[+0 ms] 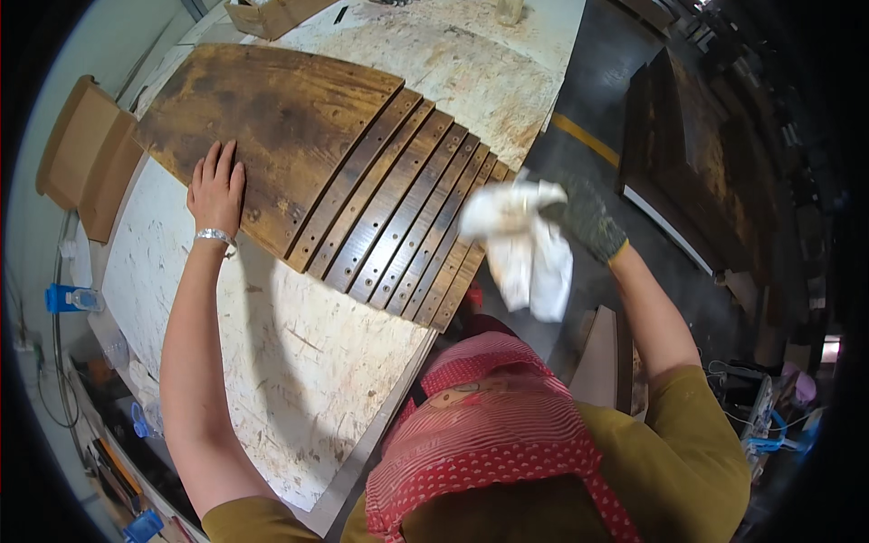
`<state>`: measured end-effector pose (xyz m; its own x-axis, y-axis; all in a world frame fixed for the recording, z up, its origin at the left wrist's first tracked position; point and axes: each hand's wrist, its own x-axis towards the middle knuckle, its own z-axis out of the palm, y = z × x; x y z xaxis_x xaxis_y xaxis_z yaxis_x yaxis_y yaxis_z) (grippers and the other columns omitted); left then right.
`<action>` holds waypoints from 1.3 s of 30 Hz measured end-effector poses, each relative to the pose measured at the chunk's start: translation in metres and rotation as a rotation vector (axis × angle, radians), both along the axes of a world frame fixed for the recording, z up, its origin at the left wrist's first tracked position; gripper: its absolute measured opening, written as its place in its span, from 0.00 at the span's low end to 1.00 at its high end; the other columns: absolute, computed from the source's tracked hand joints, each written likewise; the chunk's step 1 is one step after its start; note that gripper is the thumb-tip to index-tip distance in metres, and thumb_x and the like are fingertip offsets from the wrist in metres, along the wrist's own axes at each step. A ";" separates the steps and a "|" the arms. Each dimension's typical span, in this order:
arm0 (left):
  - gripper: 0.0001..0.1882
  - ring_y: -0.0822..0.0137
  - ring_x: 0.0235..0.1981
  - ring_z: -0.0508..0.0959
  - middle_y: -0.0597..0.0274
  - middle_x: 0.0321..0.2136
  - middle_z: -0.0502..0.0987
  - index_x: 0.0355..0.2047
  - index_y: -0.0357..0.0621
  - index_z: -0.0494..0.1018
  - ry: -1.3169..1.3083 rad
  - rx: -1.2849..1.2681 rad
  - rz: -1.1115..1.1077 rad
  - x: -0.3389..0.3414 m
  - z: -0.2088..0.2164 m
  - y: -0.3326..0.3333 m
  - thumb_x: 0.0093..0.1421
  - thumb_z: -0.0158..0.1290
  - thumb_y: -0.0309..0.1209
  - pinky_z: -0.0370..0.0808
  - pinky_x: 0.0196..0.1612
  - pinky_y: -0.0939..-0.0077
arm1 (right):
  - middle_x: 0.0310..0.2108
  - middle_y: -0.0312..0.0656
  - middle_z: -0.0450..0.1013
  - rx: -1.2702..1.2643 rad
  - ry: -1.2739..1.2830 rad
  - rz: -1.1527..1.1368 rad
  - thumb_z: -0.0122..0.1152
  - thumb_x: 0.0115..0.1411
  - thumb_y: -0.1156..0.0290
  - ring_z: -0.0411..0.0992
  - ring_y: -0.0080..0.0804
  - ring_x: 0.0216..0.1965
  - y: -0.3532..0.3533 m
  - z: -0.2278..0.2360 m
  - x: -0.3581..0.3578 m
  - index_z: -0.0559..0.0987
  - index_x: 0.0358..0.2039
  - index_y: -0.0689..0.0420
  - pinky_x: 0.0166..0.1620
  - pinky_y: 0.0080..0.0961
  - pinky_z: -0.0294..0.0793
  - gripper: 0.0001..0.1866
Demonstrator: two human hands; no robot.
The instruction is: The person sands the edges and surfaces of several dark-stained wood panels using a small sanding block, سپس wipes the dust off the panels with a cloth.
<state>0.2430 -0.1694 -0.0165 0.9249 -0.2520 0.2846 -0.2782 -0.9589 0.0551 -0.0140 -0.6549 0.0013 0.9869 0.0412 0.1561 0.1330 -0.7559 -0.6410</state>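
Brown stained wooden boards (pixel 281 109) lie on the worktable in an overlapping stack, stepped down toward the right like a fan. Their exposed edge strips carry rows of small holes. My bare left hand (pixel 217 185), with a bracelet at the wrist, rests on the top board near its lower left edge, palm down and fingers stretched out. In a dark grey work glove, my right hand (pixel 584 217) grips a white cloth (pixel 520 235) that hangs beside the right end of the stack. Both the cloth and the glove are somewhat smeared by motion; the gloved fingertips are partly hidden.
The worktable (pixel 299 380) has a pale, stained top. An open cardboard box (pixel 90 163) stands at its left, another box (pixel 272 16) at the back. Dark wooden panels (pixel 688 154) are stacked on the right, beyond a yellow floor line (pixel 584 138). A glass jar (pixel 510 11) is at the far edge.
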 end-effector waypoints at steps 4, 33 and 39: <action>0.27 0.54 0.68 0.57 0.68 0.68 0.58 0.67 0.67 0.60 -0.007 0.031 0.015 0.000 -0.001 0.000 0.69 0.35 0.52 0.52 0.68 0.53 | 0.45 0.48 0.73 -0.362 -0.148 -0.011 0.60 0.54 0.73 0.74 0.44 0.45 0.040 -0.032 0.031 0.75 0.49 0.57 0.47 0.37 0.74 0.20; 0.27 0.54 0.68 0.56 0.68 0.68 0.58 0.66 0.67 0.60 0.001 0.017 0.001 0.002 0.000 0.003 0.68 0.36 0.52 0.49 0.68 0.52 | 0.48 0.50 0.72 -0.495 0.122 -0.213 0.54 0.59 0.72 0.70 0.43 0.52 -0.050 -0.020 0.039 0.75 0.55 0.52 0.52 0.34 0.72 0.22; 0.27 0.55 0.69 0.56 0.68 0.68 0.58 0.67 0.66 0.60 0.014 0.011 -0.001 0.001 -0.001 0.004 0.69 0.35 0.51 0.49 0.68 0.51 | 0.61 0.42 0.66 -0.620 0.096 0.553 0.49 0.65 0.70 0.64 0.33 0.62 0.058 -0.041 -0.009 0.65 0.62 0.60 0.64 0.32 0.62 0.25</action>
<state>0.2440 -0.1656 -0.0175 0.9287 -0.2557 0.2687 -0.2781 -0.9593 0.0482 -0.0226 -0.5966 -0.0394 0.8072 0.5739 -0.1381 0.5541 -0.8174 -0.1578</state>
